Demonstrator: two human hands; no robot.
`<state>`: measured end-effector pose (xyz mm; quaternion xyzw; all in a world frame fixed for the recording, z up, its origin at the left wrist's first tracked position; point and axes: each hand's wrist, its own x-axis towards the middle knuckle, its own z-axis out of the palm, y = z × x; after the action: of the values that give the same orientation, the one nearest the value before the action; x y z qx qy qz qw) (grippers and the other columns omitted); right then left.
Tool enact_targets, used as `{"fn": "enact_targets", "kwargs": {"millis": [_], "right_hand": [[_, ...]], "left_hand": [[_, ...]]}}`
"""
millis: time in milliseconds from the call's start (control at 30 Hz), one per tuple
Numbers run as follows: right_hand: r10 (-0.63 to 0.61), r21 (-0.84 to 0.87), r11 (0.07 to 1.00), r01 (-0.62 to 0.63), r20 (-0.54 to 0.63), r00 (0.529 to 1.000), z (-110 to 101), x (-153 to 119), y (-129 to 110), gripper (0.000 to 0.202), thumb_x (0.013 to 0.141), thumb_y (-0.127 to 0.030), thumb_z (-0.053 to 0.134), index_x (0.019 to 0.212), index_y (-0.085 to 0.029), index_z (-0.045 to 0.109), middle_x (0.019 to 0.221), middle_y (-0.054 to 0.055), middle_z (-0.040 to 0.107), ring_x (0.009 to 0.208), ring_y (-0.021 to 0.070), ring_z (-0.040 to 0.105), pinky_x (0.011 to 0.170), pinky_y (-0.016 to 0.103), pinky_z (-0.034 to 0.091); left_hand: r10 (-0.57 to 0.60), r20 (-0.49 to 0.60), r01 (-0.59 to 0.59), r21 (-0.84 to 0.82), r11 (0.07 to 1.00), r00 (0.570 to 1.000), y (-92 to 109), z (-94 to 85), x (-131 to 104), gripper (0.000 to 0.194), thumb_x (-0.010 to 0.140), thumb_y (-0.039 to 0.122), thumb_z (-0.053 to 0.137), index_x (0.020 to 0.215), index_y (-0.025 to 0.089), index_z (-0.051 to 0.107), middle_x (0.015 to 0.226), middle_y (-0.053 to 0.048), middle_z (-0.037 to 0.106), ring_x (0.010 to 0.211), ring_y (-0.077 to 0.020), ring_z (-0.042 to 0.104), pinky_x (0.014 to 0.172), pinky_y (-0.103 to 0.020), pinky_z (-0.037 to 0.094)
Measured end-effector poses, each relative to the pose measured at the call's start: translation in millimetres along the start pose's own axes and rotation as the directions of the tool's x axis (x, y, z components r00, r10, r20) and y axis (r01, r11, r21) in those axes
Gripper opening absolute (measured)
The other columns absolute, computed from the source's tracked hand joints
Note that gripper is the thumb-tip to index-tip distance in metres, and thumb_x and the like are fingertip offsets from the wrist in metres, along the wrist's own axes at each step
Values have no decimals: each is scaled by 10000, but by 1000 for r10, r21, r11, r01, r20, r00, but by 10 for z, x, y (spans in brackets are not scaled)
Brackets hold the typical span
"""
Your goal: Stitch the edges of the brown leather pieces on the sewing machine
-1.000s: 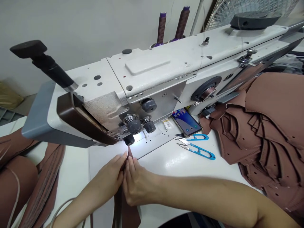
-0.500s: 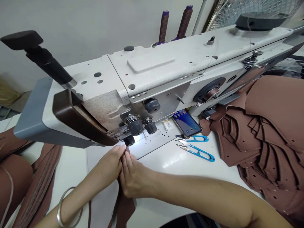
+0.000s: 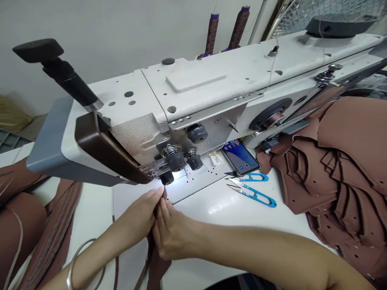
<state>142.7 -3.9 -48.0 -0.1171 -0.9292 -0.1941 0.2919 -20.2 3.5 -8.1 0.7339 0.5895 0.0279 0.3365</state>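
Observation:
Both of my hands press together on a brown leather piece (image 3: 157,262) just in front of the sewing machine (image 3: 205,84). My left hand (image 3: 148,211) pinches its edge, with the thumb near the lit needle area. Close against it, my right hand (image 3: 172,229) grips the same piece from the right side, fingers pointing toward the needle. The leather hangs down below my hands toward the table's front edge. The needle itself is hidden behind the machine head and knobs.
Two blue thread snips (image 3: 255,195) and a phone (image 3: 240,157) lie right of the needle area. A pile of stitched brown leather pieces (image 3: 341,169) covers the right side; more brown leather (image 3: 27,225) lies at left. Two thread spools (image 3: 238,30) stand behind the machine.
The view has shifted slightly, so the machine sits a little further right. My hands keep their hold on the leather, and both sit slightly lower in the picture.

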Motion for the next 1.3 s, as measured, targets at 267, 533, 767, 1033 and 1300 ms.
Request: {"fn": "enact_targets", "kwargs": {"millis": [267, 533, 767, 1033, 1300], "right_hand": [[29, 29, 999, -31, 56, 998, 108, 0, 42, 259, 850, -64, 443, 925, 64, 655, 935, 331, 666, 865, 386, 688, 768, 596, 533], [3, -16, 1000, -3, 8, 1000, -46, -17, -25, 280, 842, -85, 447, 918, 76, 663, 920, 312, 677, 870, 388, 697, 732, 524, 565], [-9, 16, 1000, 9, -12, 1000, -12, -3, 6, 255, 819, -70, 446, 866, 47, 668, 883, 304, 682, 845, 394, 698, 723, 525, 539], [-40, 40, 998, 37, 58, 998, 40, 11, 49, 239, 822, -75, 466, 881, 37, 669, 911, 314, 677, 825, 377, 690, 703, 551, 535], [-9, 86, 996, 1, 92, 996, 67, 10, 119, 264, 852, -70, 428, 915, 33, 663, 963, 320, 669, 868, 364, 684, 781, 573, 516]], "left_hand": [[19, -82, -8, 140, 990, 996, -2, -6, 124, 572, 828, 89, 356, 1396, 65, 421, 1248, -185, 589, 1153, -253, 560, 1037, -453, 448], [33, -128, -22, 83, 996, 991, -59, 164, -225, 637, 814, 73, 363, 1442, 178, 393, 1158, -123, 628, 1050, -223, 602, 953, -404, 511], [66, -198, -20, 228, 973, 978, -42, 161, -131, 559, 824, 82, 351, 1361, 123, 503, 1085, -130, 666, 990, -235, 619, 917, -428, 530], [113, -240, -47, 263, 964, 964, -133, 183, -113, 529, 839, 94, 356, 1342, 135, 513, 1185, -128, 651, 1088, -237, 606, 984, -437, 501], [129, -226, -30, 395, 918, 966, -151, 169, -41, 570, 832, 51, 364, 1387, 137, 457, 1018, -102, 665, 916, -232, 611, 842, -419, 536]]}}
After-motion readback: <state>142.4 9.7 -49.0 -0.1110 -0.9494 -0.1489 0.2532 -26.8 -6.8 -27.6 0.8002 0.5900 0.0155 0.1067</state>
